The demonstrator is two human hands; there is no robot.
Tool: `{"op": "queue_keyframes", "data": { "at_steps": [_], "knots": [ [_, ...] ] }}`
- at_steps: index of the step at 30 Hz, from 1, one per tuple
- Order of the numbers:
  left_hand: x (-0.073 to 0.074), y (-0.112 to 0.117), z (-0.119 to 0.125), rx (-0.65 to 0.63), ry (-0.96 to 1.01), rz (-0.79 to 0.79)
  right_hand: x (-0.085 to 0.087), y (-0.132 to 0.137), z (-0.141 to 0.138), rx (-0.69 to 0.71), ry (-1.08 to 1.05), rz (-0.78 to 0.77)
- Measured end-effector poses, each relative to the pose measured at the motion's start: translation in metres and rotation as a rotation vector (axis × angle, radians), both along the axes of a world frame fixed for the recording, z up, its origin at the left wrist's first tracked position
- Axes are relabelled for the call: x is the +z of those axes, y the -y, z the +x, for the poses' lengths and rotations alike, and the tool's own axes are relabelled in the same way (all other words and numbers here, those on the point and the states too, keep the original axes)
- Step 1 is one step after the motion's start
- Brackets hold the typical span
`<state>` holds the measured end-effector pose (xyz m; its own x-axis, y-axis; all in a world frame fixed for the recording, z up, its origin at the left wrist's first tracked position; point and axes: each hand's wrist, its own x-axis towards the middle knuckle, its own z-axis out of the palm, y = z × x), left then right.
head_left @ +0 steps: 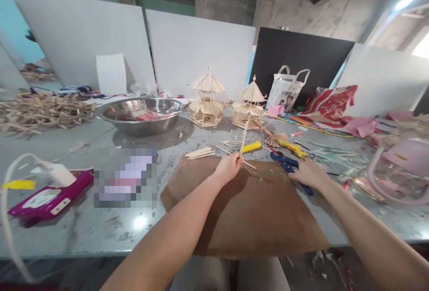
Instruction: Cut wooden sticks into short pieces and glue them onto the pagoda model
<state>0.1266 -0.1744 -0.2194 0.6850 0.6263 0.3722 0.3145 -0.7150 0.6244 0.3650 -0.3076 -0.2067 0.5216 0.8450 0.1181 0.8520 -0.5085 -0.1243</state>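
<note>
My left hand (229, 168) is closed around a few thin wooden sticks (245, 135), which point upward above the brown mat (248, 210). On the mat's right side, my right hand (309, 174) grips a dark blue plier-like tool (284, 161); its fingers are partly hidden. A yellow-handled tool (252, 146) lies just beyond my left hand. Loose sticks (200, 153) are bunched at the mat's far left edge. Two tiered stick pavilions, a left one (207, 103) and a right one (248, 107), stand farther back.
A steel basin (140, 123) holds red-and-white packets. To the left are a pile of wood strips (43, 110), a magenta power strip (50, 197) and a blurred-out phone-like object (127, 177). At right lie another yellow tool (292, 149), greenish sticks (338, 154) and a pink transparent container (402, 170).
</note>
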Motion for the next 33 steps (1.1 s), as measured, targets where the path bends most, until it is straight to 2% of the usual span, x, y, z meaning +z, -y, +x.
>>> {"op": "queue_keyframes", "data": {
  "at_steps": [4, 9, 13, 18, 21, 25, 29, 33],
  "knots": [
    [0.000, 0.000, 0.001, 0.013, -0.018, 0.012, 0.012, -0.005, -0.012, 0.024, 0.058, -0.069],
    [0.000, 0.002, 0.000, 0.031, -0.030, 0.020, 0.008, -0.010, -0.026, 0.020, 0.104, -0.074],
    [-0.001, 0.002, 0.001, 0.038, -0.034, -0.004, 0.013, -0.009, -0.042, 0.013, 0.008, -0.012],
    [-0.001, 0.001, 0.003, 0.045, -0.034, -0.021, 0.024, -0.008, -0.061, 0.091, -0.341, 0.113],
    [-0.002, 0.002, 0.003, 0.046, -0.032, -0.017, 0.023, -0.009, -0.066, 0.183, -0.617, 0.158],
    [-0.002, 0.002, 0.004, 0.050, -0.043, -0.007, 0.021, -0.008, -0.065, 0.285, -0.798, 0.143],
    [-0.002, 0.002, 0.004, 0.061, -0.062, 0.017, 0.025, -0.005, -0.066, 0.242, -0.983, 0.146],
    [-0.003, 0.002, 0.004, 0.053, -0.047, 0.029, 0.023, -0.002, -0.074, 0.183, -1.324, 0.186]
  ]
}}
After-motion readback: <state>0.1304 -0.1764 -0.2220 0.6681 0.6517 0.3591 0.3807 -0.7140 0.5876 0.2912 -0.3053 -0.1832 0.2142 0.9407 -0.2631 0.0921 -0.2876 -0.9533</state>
